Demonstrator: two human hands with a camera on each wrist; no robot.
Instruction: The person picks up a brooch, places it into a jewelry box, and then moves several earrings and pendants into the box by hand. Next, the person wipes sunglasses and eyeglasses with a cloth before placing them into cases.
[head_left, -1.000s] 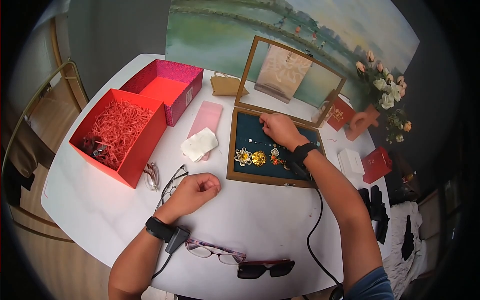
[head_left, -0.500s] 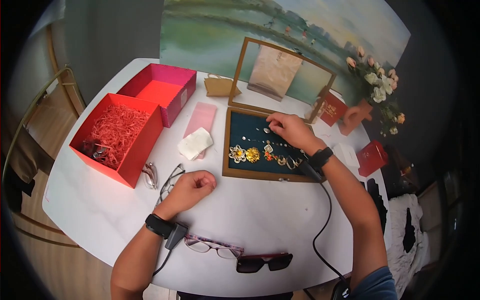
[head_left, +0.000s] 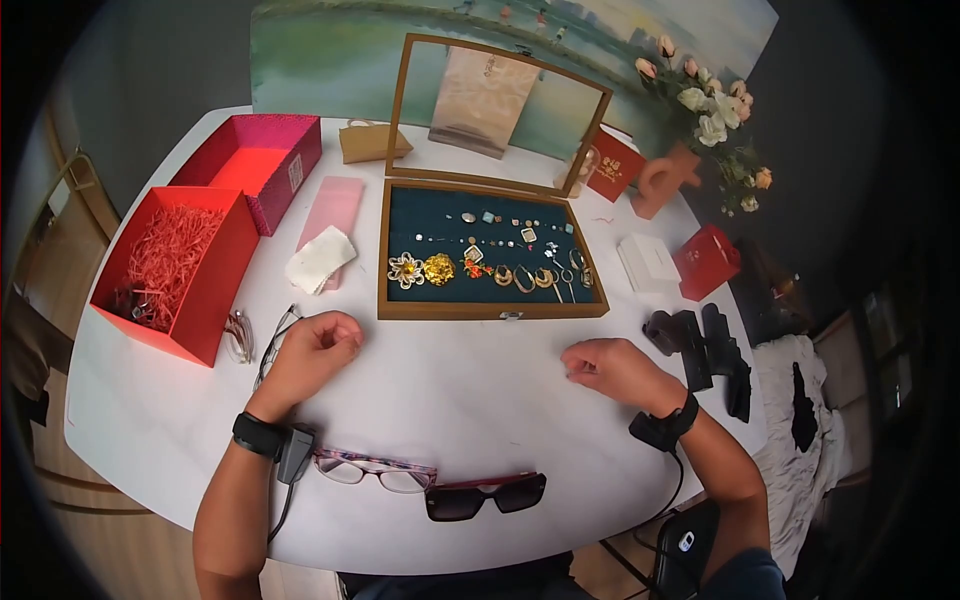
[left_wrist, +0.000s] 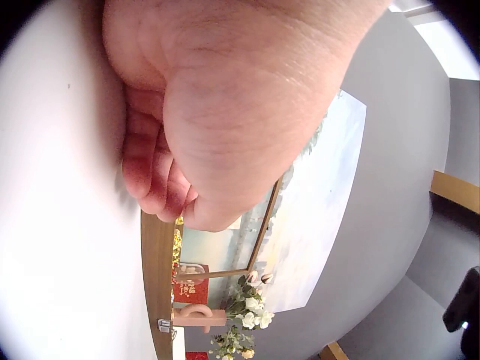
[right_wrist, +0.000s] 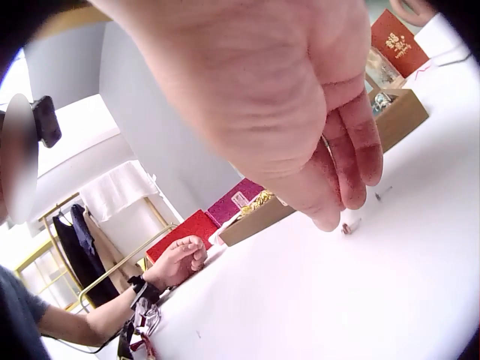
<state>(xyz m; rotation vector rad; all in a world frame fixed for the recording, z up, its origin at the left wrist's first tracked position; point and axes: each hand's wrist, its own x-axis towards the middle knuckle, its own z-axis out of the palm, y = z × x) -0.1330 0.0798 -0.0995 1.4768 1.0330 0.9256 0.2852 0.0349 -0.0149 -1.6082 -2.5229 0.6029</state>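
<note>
- Right hand (head_left: 625, 375): half a second ago over the jewelry case (head_left: 440, 309), now drawn back out of it and down by the white table (head_left: 450, 380), on the near side, close to the right corner of the case.
- At the tips of the right fingers (right_wrist: 327, 214), a small brownish trinket (right_wrist: 347, 227), blurred and too tiny to name; state of this grip unclear, cannot tell whether pinched, touched or just beside.
- Near it, in the right wrist view, a tiny dark speck (right_wrist: 379, 196), also too small to identify.
- Left hand (head_left: 315, 345): same pose as before, on the table left of centre, fingers loosely bent, released, holding nothing.
- Case in the same spot, glazed lid (head_left: 396, 110) raised as earlier; dark lining (head_left: 430, 215) now in full sight, no longer partly covered by hand and wrist.
- Newly visible with that: the right end of the rows, with hoop earrings (head_left: 502, 276) beyond the flower brooch (head_left: 405, 270) and the gold brooch (head_left: 438, 268), and small studs farther back.
- More in sight too, at far right: black gear (head_left: 692, 350), earlier partly behind the forearm.
- Unmoved on the table: white cloth (head_left: 322, 260) over pink case (head_left: 333, 205), sunglasses (head_left: 455, 503), red box (head_left: 222, 290) of shredded paper (head_left: 170, 260).
</note>
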